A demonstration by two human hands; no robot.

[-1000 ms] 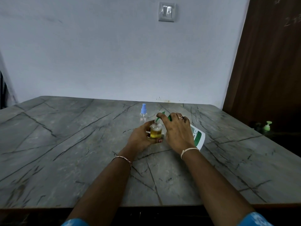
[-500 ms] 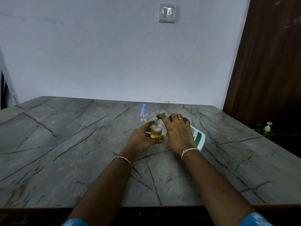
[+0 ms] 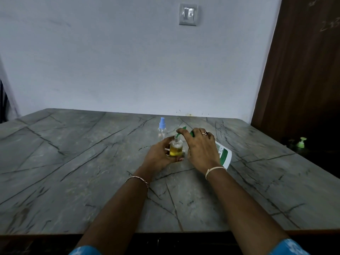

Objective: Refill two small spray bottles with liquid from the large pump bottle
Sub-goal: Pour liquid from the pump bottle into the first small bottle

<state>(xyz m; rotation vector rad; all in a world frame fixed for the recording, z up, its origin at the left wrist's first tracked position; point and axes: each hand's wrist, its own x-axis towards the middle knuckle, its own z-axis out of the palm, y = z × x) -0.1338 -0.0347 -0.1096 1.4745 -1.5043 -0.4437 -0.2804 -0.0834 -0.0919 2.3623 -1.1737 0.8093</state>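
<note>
Pump bottle (image 3: 223, 155) leans leftward — spray bottle (image 3: 176, 147) upright

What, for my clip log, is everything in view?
open bottle: 1, clear, yellow liquid, table centre
spray bottle: 1, clear, blue cap, just behind it
pump bottle: 1, white, green label and pump, tilted under right hand
table: 1, grey marble
wall switch: 1, grey, wall above
small dispenser: 1, green, far right
wooden panel: 1, dark brown, right edge
left hand: grips open bottle
right hand: holds pump bottle's top
</note>
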